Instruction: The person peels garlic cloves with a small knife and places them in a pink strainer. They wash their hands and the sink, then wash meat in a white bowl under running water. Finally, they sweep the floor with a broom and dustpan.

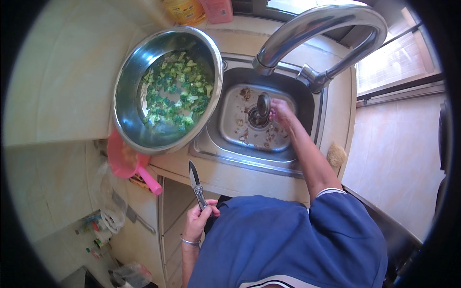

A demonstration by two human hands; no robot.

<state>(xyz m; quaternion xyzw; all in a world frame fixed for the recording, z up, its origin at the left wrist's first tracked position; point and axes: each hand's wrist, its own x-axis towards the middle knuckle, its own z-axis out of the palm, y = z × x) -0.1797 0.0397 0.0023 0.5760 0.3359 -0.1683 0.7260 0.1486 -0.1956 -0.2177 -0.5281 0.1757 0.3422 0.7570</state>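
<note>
My right hand (281,112) reaches into the stainless steel sink (234,77) and holds a round metal drain strainer (264,104) tilted on edge. Right beside it lies the drain hole (258,118), and brown and pale food scraps (245,94) are scattered over the basin floor. In front of the counter, my left hand (197,219) grips the handle of a folding knife (197,187), its blade out and pointing up towards the counter. A large steel bowl (124,95) stands left of the sink, with cut broccoli florets (176,91) in what looks like water.
A curved chrome faucet (324,18) arches over the sink. Below the bowl's left edge sits a pink plastic dipper (120,162), its handle (150,181) jutting past the counter edge. Yellow (185,12) and pink (218,10) bottles stand behind; a tan scrubber (336,154) lies at right.
</note>
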